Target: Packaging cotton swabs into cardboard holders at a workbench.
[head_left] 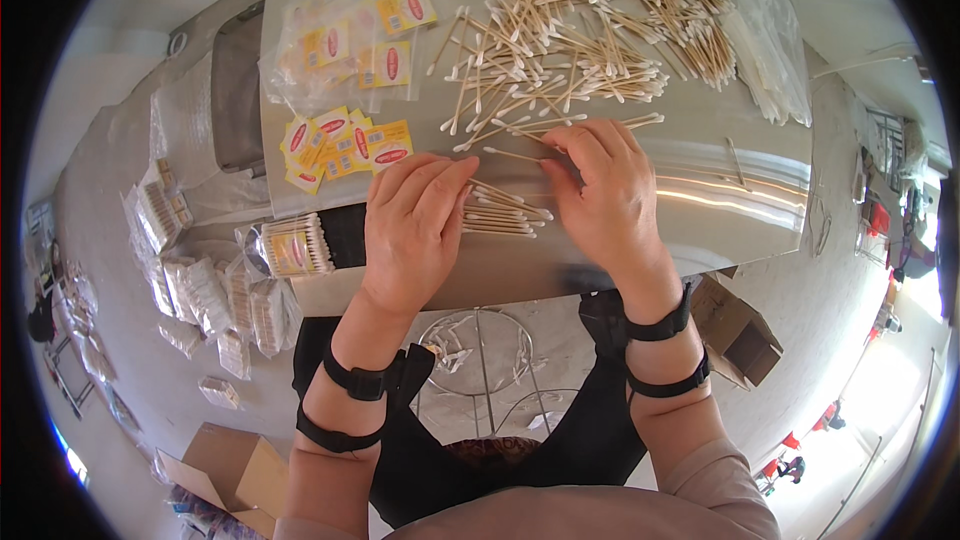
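Small bundle of cotton swabs [497, 215] lies on the bench [720, 190] between your hands, long axis left-right. Left hand [412, 225] flat and open at its left ends; right hand [605, 195] open, fingertips touching it.

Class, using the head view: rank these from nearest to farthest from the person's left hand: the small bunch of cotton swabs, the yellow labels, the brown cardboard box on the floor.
1. small bunch of cotton swabs, touching the left hand, on its right.
2. yellow labels, up-left on the table.
3. brown cardboard box, far below on the floor.
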`<state>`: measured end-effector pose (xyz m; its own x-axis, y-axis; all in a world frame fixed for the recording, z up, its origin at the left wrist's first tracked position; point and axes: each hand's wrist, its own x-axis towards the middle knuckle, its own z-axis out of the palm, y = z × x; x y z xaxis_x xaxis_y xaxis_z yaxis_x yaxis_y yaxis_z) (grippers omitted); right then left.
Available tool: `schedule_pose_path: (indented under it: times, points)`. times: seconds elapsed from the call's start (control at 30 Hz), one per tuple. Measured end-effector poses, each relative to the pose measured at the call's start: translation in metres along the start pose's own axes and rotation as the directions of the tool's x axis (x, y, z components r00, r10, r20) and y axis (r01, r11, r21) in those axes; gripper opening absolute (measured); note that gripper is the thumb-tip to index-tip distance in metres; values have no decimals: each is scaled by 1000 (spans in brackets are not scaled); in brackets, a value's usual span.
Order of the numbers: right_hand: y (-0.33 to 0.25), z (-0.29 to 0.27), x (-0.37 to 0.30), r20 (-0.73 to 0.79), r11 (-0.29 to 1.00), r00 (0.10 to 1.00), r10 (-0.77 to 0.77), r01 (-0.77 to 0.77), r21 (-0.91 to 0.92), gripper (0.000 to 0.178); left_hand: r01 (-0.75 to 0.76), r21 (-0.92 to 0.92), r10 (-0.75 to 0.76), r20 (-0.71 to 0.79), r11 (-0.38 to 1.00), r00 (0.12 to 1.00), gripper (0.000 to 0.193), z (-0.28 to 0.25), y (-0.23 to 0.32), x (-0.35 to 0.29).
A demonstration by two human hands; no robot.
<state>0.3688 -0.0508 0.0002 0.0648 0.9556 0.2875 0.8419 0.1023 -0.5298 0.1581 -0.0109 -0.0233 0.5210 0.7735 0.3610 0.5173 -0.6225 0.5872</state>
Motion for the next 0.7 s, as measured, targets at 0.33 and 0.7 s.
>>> schedule_pose_path:
  times: [0.33,0.7]
  points:
    - [2,6,-2,39,997,996,-82,82,8,15,31,-103,-30,11,994,1000,28,-1,2,1]
    - [-4,-12,-1,202,982,978,-48,9,190,18,-3,-113,8,40,994,999,25,-2,7,6]
